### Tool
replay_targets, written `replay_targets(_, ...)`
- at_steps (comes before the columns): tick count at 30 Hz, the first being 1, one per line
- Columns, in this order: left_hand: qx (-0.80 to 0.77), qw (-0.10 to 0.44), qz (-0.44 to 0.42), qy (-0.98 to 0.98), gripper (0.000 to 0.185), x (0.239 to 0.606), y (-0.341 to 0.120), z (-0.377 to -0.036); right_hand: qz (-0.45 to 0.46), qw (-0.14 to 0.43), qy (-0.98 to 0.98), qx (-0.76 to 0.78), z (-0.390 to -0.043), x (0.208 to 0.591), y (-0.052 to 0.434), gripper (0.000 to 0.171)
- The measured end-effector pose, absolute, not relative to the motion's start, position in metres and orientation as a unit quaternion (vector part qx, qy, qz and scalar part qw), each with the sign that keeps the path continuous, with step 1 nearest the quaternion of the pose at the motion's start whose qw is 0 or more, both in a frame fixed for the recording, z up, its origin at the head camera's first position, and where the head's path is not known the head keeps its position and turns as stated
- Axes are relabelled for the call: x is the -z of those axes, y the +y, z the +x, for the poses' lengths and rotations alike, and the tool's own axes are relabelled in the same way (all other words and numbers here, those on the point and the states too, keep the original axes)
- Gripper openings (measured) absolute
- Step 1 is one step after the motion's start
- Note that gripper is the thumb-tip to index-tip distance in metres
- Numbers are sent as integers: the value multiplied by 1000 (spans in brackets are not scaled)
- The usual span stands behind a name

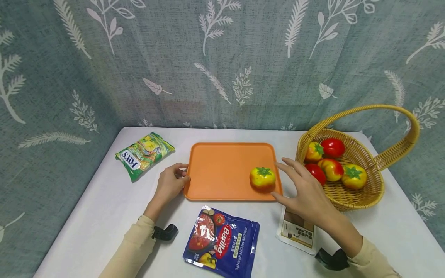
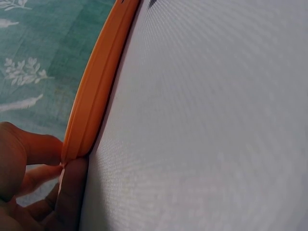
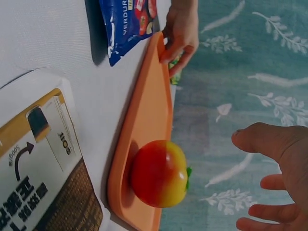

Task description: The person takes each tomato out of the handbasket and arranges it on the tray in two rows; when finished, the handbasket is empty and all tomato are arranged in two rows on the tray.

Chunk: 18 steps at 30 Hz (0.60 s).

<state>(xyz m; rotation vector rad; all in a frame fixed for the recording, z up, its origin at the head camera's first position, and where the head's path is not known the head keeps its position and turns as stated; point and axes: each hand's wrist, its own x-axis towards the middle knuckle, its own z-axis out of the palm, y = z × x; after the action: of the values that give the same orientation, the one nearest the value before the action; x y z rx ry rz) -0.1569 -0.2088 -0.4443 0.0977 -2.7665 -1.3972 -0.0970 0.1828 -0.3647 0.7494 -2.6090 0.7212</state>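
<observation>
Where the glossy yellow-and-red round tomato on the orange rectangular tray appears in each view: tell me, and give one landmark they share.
Head: the tomato is right of and below centre, in the tray's lower right corner.
Left wrist: not in the picture.
Right wrist: below centre, at the tray's lower end.
Shared landmark: the tray; the left wrist view shows only part of its side, at left.

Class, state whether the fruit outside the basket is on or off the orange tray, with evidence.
On: the fruit rests on the orange tray, inside its rim, in the head and right wrist views.
</observation>
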Motion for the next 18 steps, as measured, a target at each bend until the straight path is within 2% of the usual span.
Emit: replay_targets(18, 451, 18, 34, -892, 41, 443, -207, -157, 258, 210, -908, -256, -83, 351, 206, 74)
